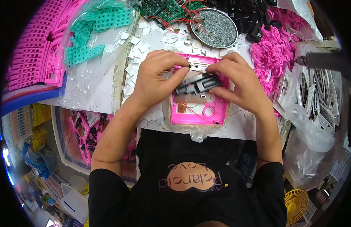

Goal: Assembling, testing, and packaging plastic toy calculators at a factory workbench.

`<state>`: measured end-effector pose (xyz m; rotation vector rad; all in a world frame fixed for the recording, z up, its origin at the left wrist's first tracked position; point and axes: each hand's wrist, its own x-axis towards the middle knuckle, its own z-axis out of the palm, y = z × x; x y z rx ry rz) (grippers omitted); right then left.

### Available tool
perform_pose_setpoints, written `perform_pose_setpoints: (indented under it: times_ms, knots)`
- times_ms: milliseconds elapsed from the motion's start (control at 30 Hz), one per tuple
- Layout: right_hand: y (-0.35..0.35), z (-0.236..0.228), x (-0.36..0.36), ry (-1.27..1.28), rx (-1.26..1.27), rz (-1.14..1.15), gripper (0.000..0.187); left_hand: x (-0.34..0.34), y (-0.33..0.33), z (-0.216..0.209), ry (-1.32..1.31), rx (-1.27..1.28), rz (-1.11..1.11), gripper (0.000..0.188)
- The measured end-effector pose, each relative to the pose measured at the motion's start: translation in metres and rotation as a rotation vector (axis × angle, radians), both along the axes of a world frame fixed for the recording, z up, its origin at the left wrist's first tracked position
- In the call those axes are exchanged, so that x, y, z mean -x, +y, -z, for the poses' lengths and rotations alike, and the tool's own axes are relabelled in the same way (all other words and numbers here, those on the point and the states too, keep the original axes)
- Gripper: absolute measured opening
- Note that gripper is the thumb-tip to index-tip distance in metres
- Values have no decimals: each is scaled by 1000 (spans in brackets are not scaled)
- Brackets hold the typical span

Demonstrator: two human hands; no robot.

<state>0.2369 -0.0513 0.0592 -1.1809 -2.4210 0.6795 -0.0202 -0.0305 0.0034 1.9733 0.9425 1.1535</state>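
A pink plastic housing lies on the white worktop in front of me, with thin wires, a copper-coloured piece and a pink ring inside it. Over its middle, a black plastic part is tilted and slightly blurred, gripped between the thumb and fingers of my right hand. My left hand is closed in a pinch at the housing's upper left. Its fingertips meet at something small and dark that I cannot make out.
Beyond the housing are green circuit boards with red wires and a round tray of small metal pieces. Pink parts and black parts heap up at right. Teal keypads and stacked pink panels lie left.
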Motion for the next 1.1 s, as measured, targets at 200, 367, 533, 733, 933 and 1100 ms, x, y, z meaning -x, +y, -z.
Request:
perform_pose_setpoints:
  times_ms: [200, 367, 533, 733, 933, 1100]
  knots:
    - [7, -9, 0, 20, 342, 105, 32, 11, 3, -7, 9, 52, 42, 7]
    - [2, -4, 8, -82, 188, 156, 33, 14, 14, -19, 228, -186, 208, 13]
    - [-16, -5, 15, -86, -216, 203, 37, 9, 20, -29, 340, -284, 260, 13]
    - [-11, 8, 11, 13, -211, 127, 45, 2, 24, -36, 405, -308, 317, 14]
    - [-2, 19, 11, 84, -218, 38, 35, 4, 23, -45, 490, -301, 344, 14]
    - [-3, 15, 15, 51, -187, 50, 31, 9, 22, -46, 491, -286, 322, 13]
